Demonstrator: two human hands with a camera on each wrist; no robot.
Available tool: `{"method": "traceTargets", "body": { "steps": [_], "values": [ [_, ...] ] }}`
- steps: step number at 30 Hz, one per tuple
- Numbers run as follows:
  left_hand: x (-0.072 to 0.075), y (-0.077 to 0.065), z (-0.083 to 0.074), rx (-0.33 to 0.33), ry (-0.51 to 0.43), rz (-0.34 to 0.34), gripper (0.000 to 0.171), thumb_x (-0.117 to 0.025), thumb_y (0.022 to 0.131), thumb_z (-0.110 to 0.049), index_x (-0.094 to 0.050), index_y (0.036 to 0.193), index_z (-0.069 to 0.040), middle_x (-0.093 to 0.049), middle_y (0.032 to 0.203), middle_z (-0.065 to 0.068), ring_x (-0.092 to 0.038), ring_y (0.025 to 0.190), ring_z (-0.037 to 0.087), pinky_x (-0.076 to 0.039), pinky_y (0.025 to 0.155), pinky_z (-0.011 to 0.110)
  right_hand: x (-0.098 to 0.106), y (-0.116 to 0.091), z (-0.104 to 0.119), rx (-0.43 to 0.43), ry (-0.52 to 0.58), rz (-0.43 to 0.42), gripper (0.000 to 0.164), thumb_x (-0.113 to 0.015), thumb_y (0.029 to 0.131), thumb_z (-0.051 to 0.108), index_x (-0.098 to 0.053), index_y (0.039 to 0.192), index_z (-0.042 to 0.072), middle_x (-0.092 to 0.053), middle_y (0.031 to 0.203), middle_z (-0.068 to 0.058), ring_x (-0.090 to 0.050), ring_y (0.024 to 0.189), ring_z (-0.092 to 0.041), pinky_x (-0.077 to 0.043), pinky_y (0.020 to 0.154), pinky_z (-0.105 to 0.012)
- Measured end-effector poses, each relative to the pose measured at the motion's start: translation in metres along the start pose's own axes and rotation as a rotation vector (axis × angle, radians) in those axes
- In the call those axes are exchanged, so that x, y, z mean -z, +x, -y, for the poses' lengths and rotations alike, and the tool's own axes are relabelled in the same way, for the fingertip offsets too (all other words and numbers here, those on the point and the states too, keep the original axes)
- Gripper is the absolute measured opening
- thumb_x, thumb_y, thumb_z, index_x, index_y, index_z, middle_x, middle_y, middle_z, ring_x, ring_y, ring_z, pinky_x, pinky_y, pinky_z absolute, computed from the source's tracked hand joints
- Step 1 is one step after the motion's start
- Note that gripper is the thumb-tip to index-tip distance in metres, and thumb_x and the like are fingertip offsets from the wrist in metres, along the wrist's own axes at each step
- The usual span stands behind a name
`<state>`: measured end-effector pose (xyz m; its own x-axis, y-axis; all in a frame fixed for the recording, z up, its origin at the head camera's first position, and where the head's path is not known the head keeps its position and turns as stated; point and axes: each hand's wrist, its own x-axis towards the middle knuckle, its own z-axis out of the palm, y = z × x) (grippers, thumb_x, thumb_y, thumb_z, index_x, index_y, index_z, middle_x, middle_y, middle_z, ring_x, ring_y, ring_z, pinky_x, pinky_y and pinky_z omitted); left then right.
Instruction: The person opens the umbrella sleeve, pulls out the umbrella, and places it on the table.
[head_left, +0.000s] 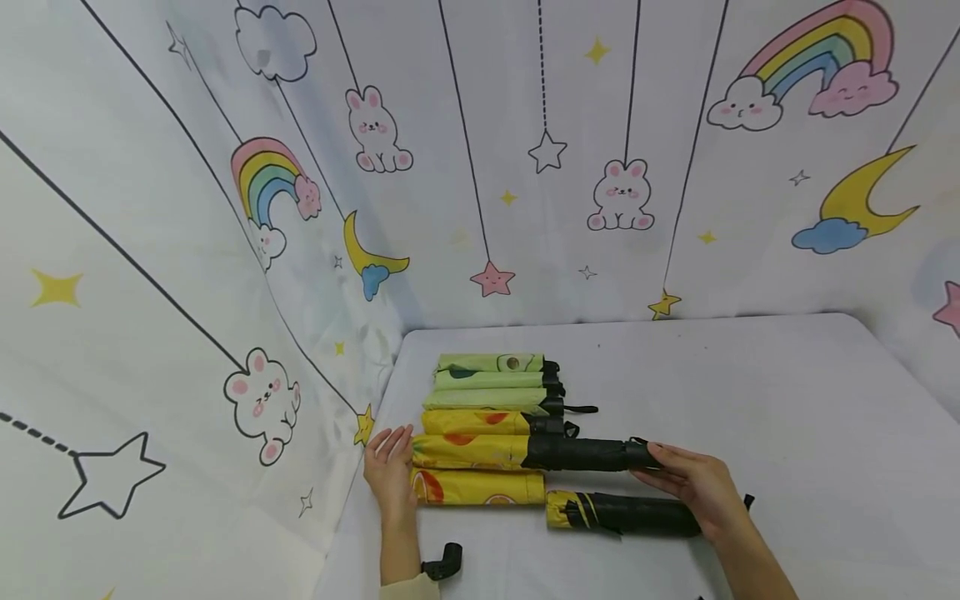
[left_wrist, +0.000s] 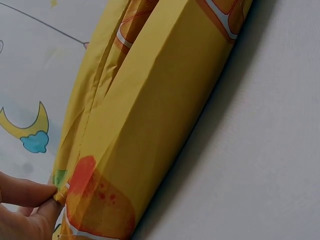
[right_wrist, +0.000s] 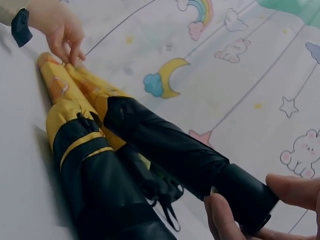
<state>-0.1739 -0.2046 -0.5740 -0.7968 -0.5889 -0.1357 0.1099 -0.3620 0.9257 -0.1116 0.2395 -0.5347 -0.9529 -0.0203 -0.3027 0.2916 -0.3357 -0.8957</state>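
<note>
A long yellow-and-black umbrella, folded narrow, lies level across the left half of the white surface, its fruit-printed yellow end near the left edge and its black handle end pointing toward the right edge. The left hand pinches the yellow fabric at its tip between thumb and finger, wrist coming straight up from the near side. The right hand reaches in from the near right, thumb on one side of the handle and fingers on the other, gripping its end. Whether the middle of the umbrella touches its neighbours is hard to tell.

Just nearer, a flat yellow fruit-print roll lies alongside; to its right, a black roll with yellow stripes runs partly behind the right hand, which hides part of its far end. Beyond the held umbrella, a shorter-looking yellow umbrella and three green rolls line up toward the far left corner, their dark ends partly overlapped. A black wrist device sits at the left sleeve, which the bottom of the head view cuts off. Bare white surface stretches from the handles to the right edge and far right corner; the near edge is out of view
</note>
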Motion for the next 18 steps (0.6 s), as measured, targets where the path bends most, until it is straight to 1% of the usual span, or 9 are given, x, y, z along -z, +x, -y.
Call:
{"method": "traceTargets", "body": {
  "steps": [3, 10, 18],
  "values": [
    [0.0008, -0.0001, -0.0002, -0.005, 0.011, 0.006, 0.042, -0.060, 0.096, 0.018, -0.051, 0.131, -0.001, -0.059, 0.135, 0.032, -0.071, 0.117, 0.030, -0.058, 0.094, 0.030, 0.0014, -0.0009, 0.0006, -0.001, 0.003, -0.004, 0.026, -0.071, 0.100, 0.011, -0.074, 0.122, -0.003, -0.077, 0.112, -0.007, -0.077, 0.102, -0.029, -0.057, 0.097, -0.049],
    [0.0019, -0.0009, -0.0009, 0.011, 0.060, 0.008, 0.045, -0.061, 0.098, 0.013, -0.047, 0.139, 0.000, -0.062, 0.137, 0.025, -0.071, 0.117, 0.023, -0.060, 0.082, 0.023, 0.0061, -0.0026, -0.0001, -0.008, -0.006, 0.012, 0.026, -0.070, 0.102, 0.013, -0.074, 0.124, 0.000, -0.077, 0.114, -0.007, -0.076, 0.103, -0.027, -0.058, 0.097, -0.045],
    [0.0005, -0.0029, -0.0021, 0.017, 0.039, 0.008, 0.045, -0.061, 0.098, 0.014, -0.047, 0.139, 0.001, -0.060, 0.138, 0.028, -0.071, 0.117, 0.024, -0.060, 0.082, 0.023, 0.0099, -0.0045, 0.0011, -0.001, 0.001, 0.023, 0.025, -0.068, 0.103, 0.014, -0.074, 0.124, 0.002, -0.077, 0.113, -0.006, -0.076, 0.103, -0.027, -0.057, 0.097, -0.045]
  ]
}}
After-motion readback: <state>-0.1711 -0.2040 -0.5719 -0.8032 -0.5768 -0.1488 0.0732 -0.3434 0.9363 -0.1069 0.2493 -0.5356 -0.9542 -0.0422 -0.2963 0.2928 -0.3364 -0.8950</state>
